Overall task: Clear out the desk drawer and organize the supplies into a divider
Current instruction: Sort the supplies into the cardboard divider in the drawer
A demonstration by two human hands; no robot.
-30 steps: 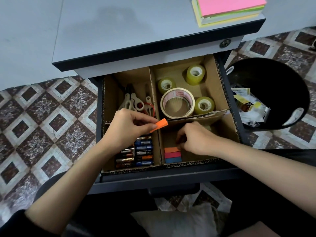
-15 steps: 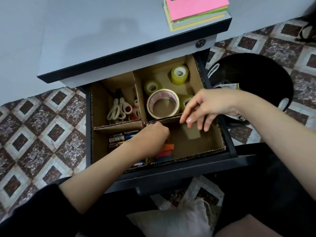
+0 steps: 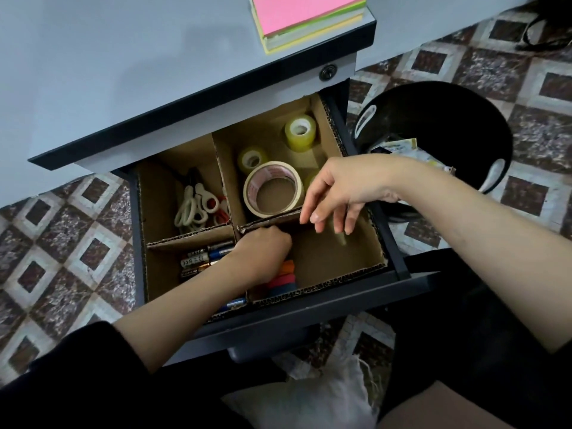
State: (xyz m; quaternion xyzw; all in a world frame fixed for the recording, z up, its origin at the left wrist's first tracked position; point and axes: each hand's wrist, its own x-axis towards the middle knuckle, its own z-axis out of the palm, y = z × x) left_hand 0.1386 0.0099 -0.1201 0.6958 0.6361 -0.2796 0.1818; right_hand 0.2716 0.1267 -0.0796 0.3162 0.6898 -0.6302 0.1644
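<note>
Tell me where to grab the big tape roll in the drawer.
Pinch the wall of the big tape roll from straight above, fingers in the core, thumb outside at its left. It lies flat, hole up; the right hand hangs over its right edge.

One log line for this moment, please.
stage: sorting supplies into divider | left hand: curled over coloured tabs, grip hidden | right hand: open, holding nothing, over divider
</note>
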